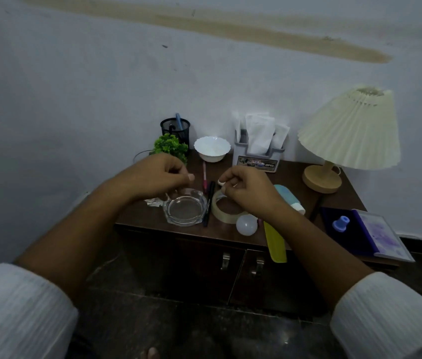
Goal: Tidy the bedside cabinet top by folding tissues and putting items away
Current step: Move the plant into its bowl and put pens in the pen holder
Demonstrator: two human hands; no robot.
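Dark brown wood is forming the cabinet top (290, 178), which is standing against a pale wall with two doors closed below. A lamp (350, 128) with a pleated cream shade is occupying the back right corner. The left hand (158, 174) is hovering above the left side of the top with its fingers curled inward; cannot tell whether it is holding anything. The right hand (243, 187) is hovering just right of it, fingers also curled, with a small white bit showing at the fingertips; cannot tell whether that is a held thing. A book (375, 234) is lying at the right edge, carrying a small blue cap (340, 223). The tissues (259, 136) are standing upright in a grey holder (258, 161) at the back centre, beside the lamp. A glass ashtray (185, 208) is sitting near the front edge, under the left hand, and a tape roll (224, 216) is lying just right of it. A white bowl (212, 149), a black mesh cup (175, 129) and a green plant (171, 146) are lining the back left. A yellow strip (274, 242) is overhanging the front edge, next to a white bulb (246, 224). A black marker (209, 203) is lying between ashtray and tape roll.
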